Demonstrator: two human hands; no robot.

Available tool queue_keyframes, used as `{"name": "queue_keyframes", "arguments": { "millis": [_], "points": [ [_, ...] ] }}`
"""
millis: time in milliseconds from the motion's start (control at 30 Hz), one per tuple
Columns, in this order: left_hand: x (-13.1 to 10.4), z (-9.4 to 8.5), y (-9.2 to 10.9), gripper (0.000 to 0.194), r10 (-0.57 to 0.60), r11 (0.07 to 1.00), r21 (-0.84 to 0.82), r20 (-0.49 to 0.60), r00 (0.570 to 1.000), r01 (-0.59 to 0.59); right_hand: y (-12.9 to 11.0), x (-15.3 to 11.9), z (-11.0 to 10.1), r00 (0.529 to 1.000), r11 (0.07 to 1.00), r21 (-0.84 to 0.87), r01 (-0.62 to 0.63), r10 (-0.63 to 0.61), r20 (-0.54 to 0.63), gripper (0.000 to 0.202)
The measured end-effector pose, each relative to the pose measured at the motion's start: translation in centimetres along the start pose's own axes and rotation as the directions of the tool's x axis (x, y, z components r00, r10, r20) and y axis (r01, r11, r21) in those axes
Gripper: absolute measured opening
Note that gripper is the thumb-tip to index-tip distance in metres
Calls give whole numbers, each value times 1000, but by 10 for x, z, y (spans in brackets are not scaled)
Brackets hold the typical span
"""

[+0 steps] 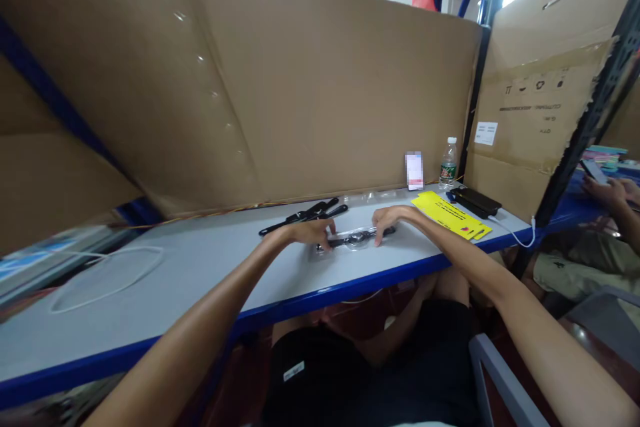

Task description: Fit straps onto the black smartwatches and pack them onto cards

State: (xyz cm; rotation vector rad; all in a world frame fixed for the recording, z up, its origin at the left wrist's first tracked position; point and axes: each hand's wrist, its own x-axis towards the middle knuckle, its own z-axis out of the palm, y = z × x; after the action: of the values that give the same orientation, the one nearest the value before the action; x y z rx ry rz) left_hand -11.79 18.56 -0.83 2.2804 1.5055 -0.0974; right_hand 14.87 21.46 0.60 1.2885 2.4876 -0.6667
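Note:
A black tool-like item in clear plastic packaging (356,238) lies on the grey-white table top. My left hand (316,232) grips its left end, thumb and fingers bent around the plastic. At the other end, my right hand (387,220) holds the packaging between thumb and fingers. Just behind my left hand lie several long black items (305,213) with rounded handles, partly overlapping. Behind the held item, a strip of clear plastic (370,198) rests near the cardboard wall.
Yellow printed sheets (450,215) lie to the right, beside a black device (475,202) with a white cable. A phone (414,171) and a water bottle (448,163) stand at the back. A white cable (107,280) loops at left. Another person's hands (613,192) show at far right.

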Motion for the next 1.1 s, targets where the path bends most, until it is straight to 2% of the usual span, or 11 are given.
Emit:
{"name": "queue_keyframes", "arguments": {
  "millis": [133, 300, 433, 567, 633, 767, 833, 933, 1000, 1067, 1100],
  "points": [
    [-4, 0, 2, 34, 37, 998, -45, 2, 999, -37, 5, 2, 4, 998, 999, 12, 42, -42, -53, 56],
    [-4, -1, 7, 31, 53, 992, -117, -17, 998, -55, 8, -2, 5, 988, 992, 62, 108, -100, -115, 44],
    [-20, -3, 21, 28, 41, 998, 62, -197, 980, -29, -2, -16, 13, 943, 998, -58, 33, -50, -328, 27],
    [-48, 13, 40, 21, 49, 935, 327, -497, 866, 135, -18, -34, 45, 757, 953, -280, -118, -96, -647, 27],
    [-62, 30, 43, 19, 113, 902, 407, -547, 829, 145, -26, -43, 65, 690, 920, -359, -154, -160, -706, 32],
    [-78, 60, 37, 16, 217, 912, 406, -596, 773, 58, -38, -57, 90, 678, 902, -415, -117, -233, -697, 30],
    [-81, 69, 33, 21, 238, 911, 407, -641, 730, 60, -40, -65, 93, 683, 912, -404, -72, -250, -686, 25],
    [-82, 76, 31, 25, 279, 886, 456, -669, 689, 83, -28, -86, 88, 665, 938, -346, 18, -270, -697, 36],
    [-83, 77, 34, 25, 309, 864, 494, -672, 673, 97, -7, -107, 86, 618, 971, -235, -48, -157, -771, 38],
    [-84, 78, 37, 23, 330, 842, 527, -672, 663, 114, 22, -132, 86, 532, 956, -49, -289, 118, -839, 37],
    [-85, 77, 39, 22, 337, 829, 545, -666, 665, 126, 37, -144, 88, 489, 901, 41, -431, 271, -829, 39]
  ]
}}
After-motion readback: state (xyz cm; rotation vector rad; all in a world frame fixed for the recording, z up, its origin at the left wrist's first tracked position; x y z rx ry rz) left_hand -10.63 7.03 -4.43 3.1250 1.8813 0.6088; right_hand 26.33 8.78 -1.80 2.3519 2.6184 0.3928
